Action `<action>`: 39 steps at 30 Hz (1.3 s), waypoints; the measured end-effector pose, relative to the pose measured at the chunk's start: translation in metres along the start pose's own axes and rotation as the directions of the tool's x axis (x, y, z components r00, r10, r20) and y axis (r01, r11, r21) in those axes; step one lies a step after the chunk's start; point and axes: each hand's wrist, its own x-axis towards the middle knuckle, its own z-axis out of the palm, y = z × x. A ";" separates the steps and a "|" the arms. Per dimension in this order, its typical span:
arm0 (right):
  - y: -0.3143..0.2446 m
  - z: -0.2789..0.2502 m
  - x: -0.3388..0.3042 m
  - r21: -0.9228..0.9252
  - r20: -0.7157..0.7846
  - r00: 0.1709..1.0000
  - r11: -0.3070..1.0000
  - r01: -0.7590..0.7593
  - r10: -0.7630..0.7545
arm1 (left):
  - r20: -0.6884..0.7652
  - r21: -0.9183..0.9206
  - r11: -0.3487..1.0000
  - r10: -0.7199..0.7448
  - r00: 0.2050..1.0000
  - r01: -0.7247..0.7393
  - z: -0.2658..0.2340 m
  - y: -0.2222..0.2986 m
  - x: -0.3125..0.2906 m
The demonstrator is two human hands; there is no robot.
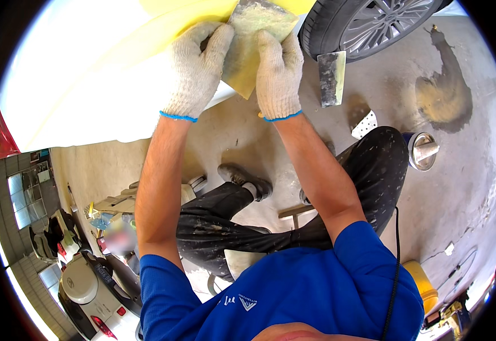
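Both my hands wear off-white knit gloves with blue cuffs. Between them is a worn sheet of sandpaper (262, 21), grey and caked with pale yellow dust, its brownish lower corner pointing down. My left hand (194, 71) pinches its left side between thumb and fingers. On the other side my right hand (280, 77) is closed on it, thumb lying over the face. The sheet is held at the lower edge of a white car panel (106, 79), which has yellow smears along its top. Glare washes out much of the panel.
A car wheel (321, 28) is at the upper right, with a dust-covered flat block (331, 79) beside it. Nearby are a white perforated piece (365, 124), a can (424, 156) and a floor stain (444, 99). A yellow bucket (421, 284) stands lower right; a white vehicle (83, 281) lower left.
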 end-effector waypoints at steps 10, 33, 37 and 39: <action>0.000 -0.001 -0.002 -0.016 -0.014 1.000 1.000 -0.024 0.023 | 0.011 -0.013 1.000 -0.006 1.000 0.006 -0.001 0.001 -0.001; 0.005 0.006 -0.005 -0.036 0.001 1.000 0.999 0.000 0.000 | -0.008 -0.104 0.994 0.026 1.000 -0.027 -0.002 -0.018 -0.001; 0.007 0.006 -0.004 -0.003 0.017 1.000 1.000 -0.023 0.023 | -0.013 -0.134 0.990 0.029 0.999 -0.031 -0.001 -0.020 0.000; 0.007 0.007 -0.006 0.005 0.044 0.998 0.999 -0.035 0.035 | -0.022 -0.131 0.991 0.015 1.000 -0.018 -0.004 -0.019 -0.003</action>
